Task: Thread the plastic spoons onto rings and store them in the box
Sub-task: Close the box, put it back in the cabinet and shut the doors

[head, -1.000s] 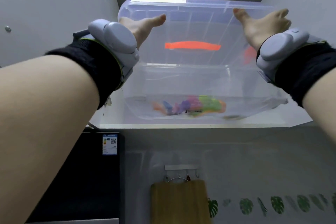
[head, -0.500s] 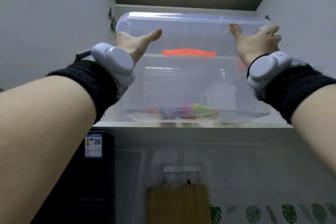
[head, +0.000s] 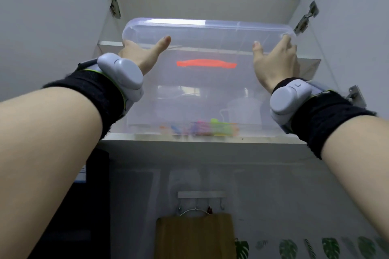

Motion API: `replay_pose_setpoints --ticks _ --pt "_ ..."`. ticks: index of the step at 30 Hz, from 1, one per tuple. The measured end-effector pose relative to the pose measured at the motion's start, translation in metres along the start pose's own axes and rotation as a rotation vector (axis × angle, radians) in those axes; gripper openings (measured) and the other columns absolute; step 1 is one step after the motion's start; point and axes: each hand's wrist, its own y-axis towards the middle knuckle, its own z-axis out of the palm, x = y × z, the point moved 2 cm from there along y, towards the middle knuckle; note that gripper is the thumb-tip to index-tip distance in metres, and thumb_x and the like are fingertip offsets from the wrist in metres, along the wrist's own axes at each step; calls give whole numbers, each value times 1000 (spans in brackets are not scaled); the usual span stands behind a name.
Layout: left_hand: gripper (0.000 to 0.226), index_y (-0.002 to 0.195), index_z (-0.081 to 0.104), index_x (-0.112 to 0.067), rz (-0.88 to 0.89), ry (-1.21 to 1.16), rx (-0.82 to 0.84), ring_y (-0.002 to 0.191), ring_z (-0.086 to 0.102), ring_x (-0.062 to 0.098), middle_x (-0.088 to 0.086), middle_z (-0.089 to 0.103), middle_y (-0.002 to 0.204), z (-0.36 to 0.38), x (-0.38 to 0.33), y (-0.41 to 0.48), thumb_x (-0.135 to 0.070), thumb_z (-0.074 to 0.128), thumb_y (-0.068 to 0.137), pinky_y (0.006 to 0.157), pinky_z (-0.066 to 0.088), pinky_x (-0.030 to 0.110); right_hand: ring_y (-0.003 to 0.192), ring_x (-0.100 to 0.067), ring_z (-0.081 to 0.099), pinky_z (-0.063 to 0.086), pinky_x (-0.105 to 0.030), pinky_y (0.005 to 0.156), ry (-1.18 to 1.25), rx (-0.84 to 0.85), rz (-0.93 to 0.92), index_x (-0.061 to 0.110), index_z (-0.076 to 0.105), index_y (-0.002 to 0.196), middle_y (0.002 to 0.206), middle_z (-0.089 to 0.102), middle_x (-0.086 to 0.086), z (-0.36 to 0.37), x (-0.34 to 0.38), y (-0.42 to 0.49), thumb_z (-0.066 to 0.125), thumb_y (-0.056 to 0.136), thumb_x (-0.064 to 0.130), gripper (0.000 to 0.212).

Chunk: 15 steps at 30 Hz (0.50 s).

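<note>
A clear plastic box point(head: 206, 33) with an orange handle point(head: 207, 63) sits on the lower shelf point(head: 210, 138) of an open wall cupboard, above my head. Several coloured plastic spoons point(head: 207, 128) lie bunched on its bottom. My left hand point(head: 143, 52) presses the box's left end, thumb stretched across the front. My right hand point(head: 277, 61) holds the right end, fingers curled over the top corner. Both wrists carry grey devices on black bands.
Both cupboard doors stand open to the left point(head: 52, 27) and right point(head: 353, 27), with metal hinges point(head: 112, 2) at the frame. Clear jugs point(head: 242, 109) show through the box, behind it. Below hang a wooden cutting board point(head: 194, 235) on a hook rail and a dark appliance point(head: 90, 206) at left.
Both hands have pushed the box up and away, deeper onto the cupboard shelf. The box now looks level and farther from me, and more of the cupboard interior shows.
</note>
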Motion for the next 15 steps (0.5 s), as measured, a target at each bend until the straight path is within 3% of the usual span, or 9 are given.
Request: replay_pose_setpoints --ticks 4,10,13,15 --pt "98 148 13 -7 17 36 -38 132 40 33 16 39 145 8 7 -7 -69 50 81 105 33 38 132 -34 36 33 -41 104 -61 38 -117 9 29 142 144 35 -19 11 -1 -8 44 90 48 67" --pt "82 149 10 -12 71 171 -147 132 38 36 18 32 145 20 9 -26 -53 47 89 107 30 42 142 -32 20 24 -41 115 -88 95 -198 13 34 142 155 18 -17 20 -8 -19 46 89 46 63" --pt "79 152 4 -18 253 390 -181 142 23 33 13 14 156 22 8 -35 -47 44 90 111 23 47 145 -29 19 16 -40 116 -111 101 -358 15 42 138 156 20 -13 19 -6 -28 49 89 44 57" --pt "76 151 5 -24 417 528 -130 148 5 28 7 1 161 30 11 -45 -46 42 88 117 12 51 139 -28 29 22 -40 111 -118 132 -496 17 49 132 153 30 -9 18 -3 -39 49 88 43 51"
